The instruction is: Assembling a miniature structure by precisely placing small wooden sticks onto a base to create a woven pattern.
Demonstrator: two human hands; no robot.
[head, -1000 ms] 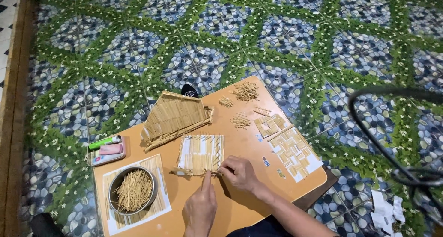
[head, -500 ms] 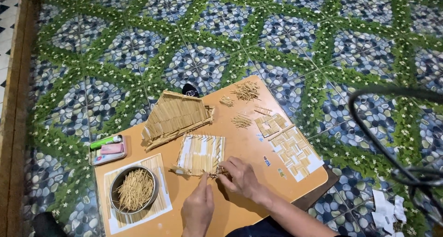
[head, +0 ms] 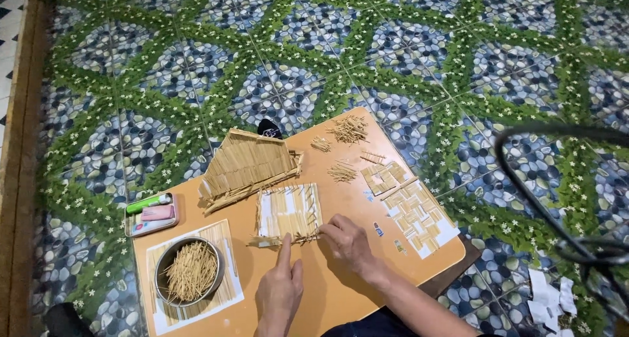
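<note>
Near the bench's [head: 341,304] middle, the left hand [head: 280,286] is pressing one extended finger, and the right hand [head: 348,242] is pinching, the light, brittle toothpick panel's [head: 288,212] near edge.

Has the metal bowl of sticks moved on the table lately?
No. The metal bowl of sticks sits on its paper sheet, same spot by the table's near-left corner.

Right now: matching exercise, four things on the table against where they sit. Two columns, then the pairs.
1. metal bowl of sticks
2. roof-shaped stick panel
3. green marker
4. woven square panels

A. far side, middle of table
B. right edge
C. near left corner, on a paper sheet
D. left edge, in a small tray

Pairs: 1-C, 2-A, 3-D, 4-B
</note>
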